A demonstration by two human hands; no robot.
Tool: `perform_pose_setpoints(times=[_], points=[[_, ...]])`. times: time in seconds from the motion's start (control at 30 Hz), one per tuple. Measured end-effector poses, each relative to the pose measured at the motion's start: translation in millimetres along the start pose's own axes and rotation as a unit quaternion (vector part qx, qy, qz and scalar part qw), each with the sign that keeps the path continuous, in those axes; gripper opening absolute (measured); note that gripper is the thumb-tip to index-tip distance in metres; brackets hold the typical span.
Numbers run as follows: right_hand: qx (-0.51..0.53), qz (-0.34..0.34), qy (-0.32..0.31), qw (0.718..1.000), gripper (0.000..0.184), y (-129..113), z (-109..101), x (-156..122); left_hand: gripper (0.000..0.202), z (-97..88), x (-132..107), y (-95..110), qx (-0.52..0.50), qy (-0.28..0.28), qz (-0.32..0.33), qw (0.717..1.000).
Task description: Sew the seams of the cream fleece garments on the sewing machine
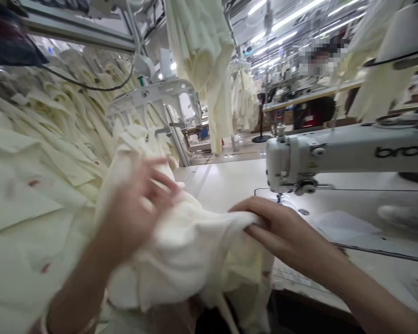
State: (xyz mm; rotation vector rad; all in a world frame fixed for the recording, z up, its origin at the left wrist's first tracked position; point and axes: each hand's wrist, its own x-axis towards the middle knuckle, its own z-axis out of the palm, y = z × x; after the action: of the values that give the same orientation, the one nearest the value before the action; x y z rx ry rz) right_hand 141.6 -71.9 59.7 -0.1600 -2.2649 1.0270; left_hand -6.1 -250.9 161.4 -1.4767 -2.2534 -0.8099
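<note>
Head view, left hand (139,204) blurred, grip unclear, right hand (282,227) pinching cream fabric (191,250), sewing machine (334,155) beside.

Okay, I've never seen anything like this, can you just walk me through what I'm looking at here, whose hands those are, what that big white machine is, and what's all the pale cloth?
The picture comes from a camera worn on a person's head, looking down at their own two hands. The left hand, blurred by motion, rests on a bunched piece of cream fabric. The right hand pinches the fabric's edge beside the needle area. The big white machine is an industrial sewing machine standing on a pale worktable. To the left lies a large stack of cut cream fabric pieces, overlapping like shingles. More cream garments hang from above. Farther back there are other workstations under strip lights, and another person sits there.
</note>
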Motion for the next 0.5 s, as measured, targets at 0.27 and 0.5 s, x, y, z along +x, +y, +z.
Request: perform_pose_setpoints(times=[0.27, 0.5], points=[[-0.195, -0.069, 0.254, 0.945, 0.011, 9.4, -16.3, -18.7, 0.046, 80.9, 36.5, 55.3, 0.129, -0.114, 0.147, 0.974], [-0.107, -0.012, 0.181, 0.978, 0.023, 19.2, 86.6, -107.4, 0.015, 66.7, 56.8, 74.9, 0.114, -0.07, 0.115, 0.984]])
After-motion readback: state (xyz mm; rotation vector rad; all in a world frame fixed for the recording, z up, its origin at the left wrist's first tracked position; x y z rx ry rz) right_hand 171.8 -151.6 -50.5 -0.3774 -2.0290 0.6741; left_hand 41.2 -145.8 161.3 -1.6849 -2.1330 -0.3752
